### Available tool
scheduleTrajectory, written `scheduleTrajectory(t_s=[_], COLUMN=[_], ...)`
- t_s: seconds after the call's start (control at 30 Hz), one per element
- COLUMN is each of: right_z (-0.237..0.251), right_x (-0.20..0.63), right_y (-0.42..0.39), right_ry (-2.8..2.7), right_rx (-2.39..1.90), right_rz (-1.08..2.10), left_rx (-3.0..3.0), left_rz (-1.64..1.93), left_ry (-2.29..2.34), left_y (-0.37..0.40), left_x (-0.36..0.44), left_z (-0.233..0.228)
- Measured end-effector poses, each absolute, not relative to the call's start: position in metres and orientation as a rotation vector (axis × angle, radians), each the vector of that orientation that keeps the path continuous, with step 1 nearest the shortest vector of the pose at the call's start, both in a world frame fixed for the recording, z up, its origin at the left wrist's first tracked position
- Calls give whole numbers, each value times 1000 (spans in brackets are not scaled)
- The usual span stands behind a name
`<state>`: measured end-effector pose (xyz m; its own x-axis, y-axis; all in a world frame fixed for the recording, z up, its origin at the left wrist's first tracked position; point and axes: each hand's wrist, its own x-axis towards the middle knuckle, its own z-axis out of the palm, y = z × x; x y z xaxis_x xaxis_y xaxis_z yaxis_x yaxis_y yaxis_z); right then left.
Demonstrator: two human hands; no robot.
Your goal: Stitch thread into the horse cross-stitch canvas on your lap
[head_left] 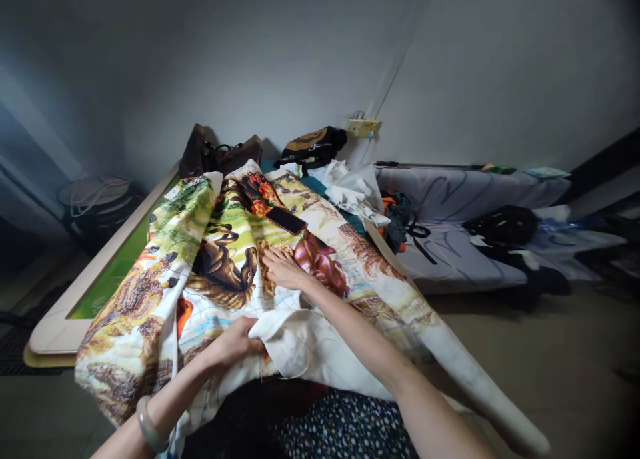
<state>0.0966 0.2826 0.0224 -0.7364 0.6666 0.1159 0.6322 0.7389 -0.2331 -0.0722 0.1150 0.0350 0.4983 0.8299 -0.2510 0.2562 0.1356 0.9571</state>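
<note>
A large cross-stitch cloth [220, 322], printed with animals, flowers and landscape over a fine grid, spreads across the table and hangs toward my lap. My left hand [243, 339] is closed on the near edge, where the white underside [287, 339] folds up. Farther in, my right hand [285, 269] lies flat on the cloth with its fingers stretched out, beside brown stitched animal shapes. A dark phone [286, 220] rests on the cloth just beyond the right fingertips. Whether a needle is in either hand is too small to tell.
The pale table frame [55, 326] shows a green top at the left. A brown bag [225, 158] and a black bag [315, 146] stand by the wall, with white plastic bags [355, 189] beside them. A cluttered sofa [450, 252] sits to the right.
</note>
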Motion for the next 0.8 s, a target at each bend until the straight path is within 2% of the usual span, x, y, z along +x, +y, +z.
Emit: scheduleTrajectory(t_s=[0.17, 0.4, 0.53, 0.67, 0.8], right_z=[6, 4, 27, 56, 62], right_x=[105, 123, 162, 234, 305], right_y=[273, 292, 304, 299, 282], right_ry=[-2489, -2206, -2101, -2001, -1912], right_rx=[-909, -1148, -1259, -1693, -2167], right_rz=[434, 543, 409, -4, 86], left_rx=[1435, 1442, 1464, 1480, 1495], left_rz=[501, 433, 428, 385, 371], left_ry=[1046, 1099, 1118, 1165, 1177], left_y=[117, 117, 117, 117, 117], left_x=[-70, -68, -68, -67, -66], left_z=[38, 43, 39, 41, 44])
